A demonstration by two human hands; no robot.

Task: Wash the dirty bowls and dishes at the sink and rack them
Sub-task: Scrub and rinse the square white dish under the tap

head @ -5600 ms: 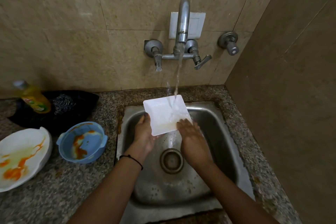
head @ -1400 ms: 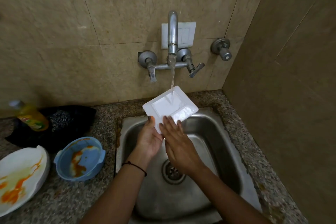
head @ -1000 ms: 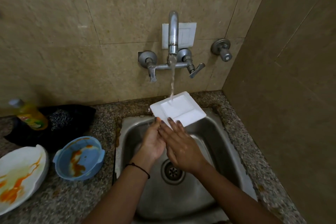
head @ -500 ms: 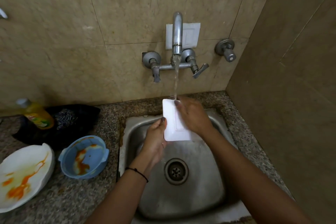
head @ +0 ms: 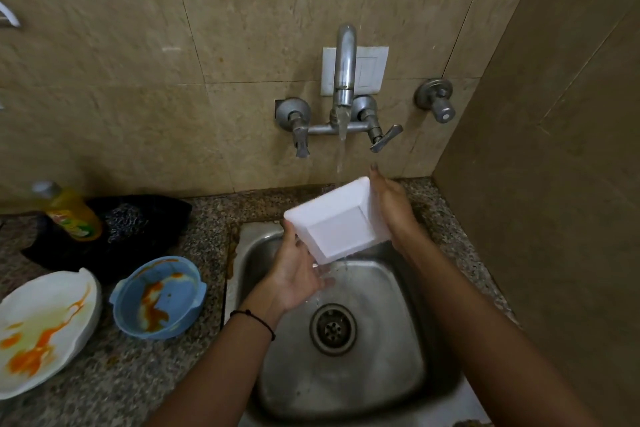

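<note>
I hold a white square dish [head: 337, 220] tilted over the steel sink [head: 349, 374], just below the running tap [head: 344, 80]. My left hand [head: 298, 270] supports its near left corner from below, palm up. My right hand [head: 391, 208] lies with straight fingers against its right edge. Water runs off the dish's lower corner into the sink. On the counter at the left stand a blue bowl [head: 159, 296] and a white plate [head: 45, 329], both smeared with orange sauce.
A yellow detergent bottle [head: 71, 211] lies on a black cloth with a scrubber [head: 123, 218] at the back left. The granite counter [head: 138, 374] surrounds the sink. A wall closes in on the right. No rack shows.
The dish has turned from edge-on under the stream to tilted with its underside towards me. My right hand slid from its face to its right edge.
</note>
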